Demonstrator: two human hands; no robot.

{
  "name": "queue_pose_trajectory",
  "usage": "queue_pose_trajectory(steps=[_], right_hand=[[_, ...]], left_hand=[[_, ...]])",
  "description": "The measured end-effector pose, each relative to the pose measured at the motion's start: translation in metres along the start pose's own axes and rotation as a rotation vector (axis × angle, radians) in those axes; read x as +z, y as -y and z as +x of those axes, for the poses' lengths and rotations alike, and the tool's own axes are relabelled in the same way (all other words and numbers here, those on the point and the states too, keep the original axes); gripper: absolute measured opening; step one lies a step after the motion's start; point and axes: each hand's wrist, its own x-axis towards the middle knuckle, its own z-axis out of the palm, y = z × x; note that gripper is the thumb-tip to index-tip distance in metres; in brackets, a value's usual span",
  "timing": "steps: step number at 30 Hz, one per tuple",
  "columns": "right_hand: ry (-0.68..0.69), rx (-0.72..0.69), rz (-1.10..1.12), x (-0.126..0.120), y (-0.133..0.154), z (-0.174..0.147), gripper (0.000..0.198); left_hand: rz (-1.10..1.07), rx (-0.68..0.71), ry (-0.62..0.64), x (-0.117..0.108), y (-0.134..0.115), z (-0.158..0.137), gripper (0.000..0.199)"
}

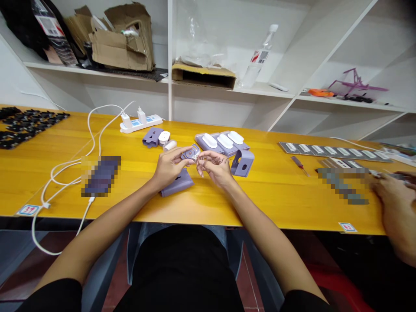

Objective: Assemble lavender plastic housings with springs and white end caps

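My left hand (173, 165) is closed on a small purple-grey part with a round centre (191, 153), held just above the table. Close against its right side, my right hand (217, 168) pinches some thin, reddish-brown wires (214, 159). Below my left hand lies a flat purple piece (177, 184) with a dark mark. Just right of my right hand stands a bent purple housing (242, 163) with a round hole. Behind my hands, purple pieces topped by white ovals (225, 141) sit in a row. A white cylinder (169, 145) is partly behind my left hand.
Another purple holder (152, 137) and a white rounded piece (164, 137) stand behind. A power strip (141, 124) and looping white cables (69, 162) lie left, near a blurred phone (101, 176). Rightward are a screwdriver (300, 166), a long strip (334, 152) and another person's hand (396, 195).
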Motion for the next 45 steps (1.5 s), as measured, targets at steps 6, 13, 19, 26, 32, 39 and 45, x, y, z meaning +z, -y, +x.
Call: queue_pose_trajectory(steps=[6,13,19,26,32,39,45], right_hand=[[-0.068,-0.088,-0.241,0.002,-0.006,-0.004,0.03],[-0.117,-0.206,-0.379,0.0,-0.018,-0.006,0.026],[-0.087,-0.229,-0.456,-0.005,-0.021,-0.009,0.029],[-0.093,-0.23,-0.5,-0.005,-0.02,-0.01,0.03],[-0.072,-0.242,-0.489,0.0,-0.015,-0.01,0.024],[-0.09,-0.209,-0.497,0.002,-0.014,-0.01,0.025],[-0.072,-0.203,-0.454,-0.002,-0.016,-0.01,0.025]], left_hand=[[0.237,0.316,0.103,-0.002,-0.006,-0.001,0.04],[0.165,0.171,0.148,-0.002,-0.004,-0.004,0.033],[-0.033,0.009,0.136,-0.001,-0.003,-0.005,0.032],[-0.119,-0.092,0.119,0.0,-0.01,-0.002,0.029],[-0.239,-0.176,0.151,-0.004,-0.006,0.002,0.034],[-0.215,-0.163,0.252,-0.008,-0.007,0.003,0.056],[-0.223,-0.196,0.281,-0.01,-0.004,0.003,0.058]])
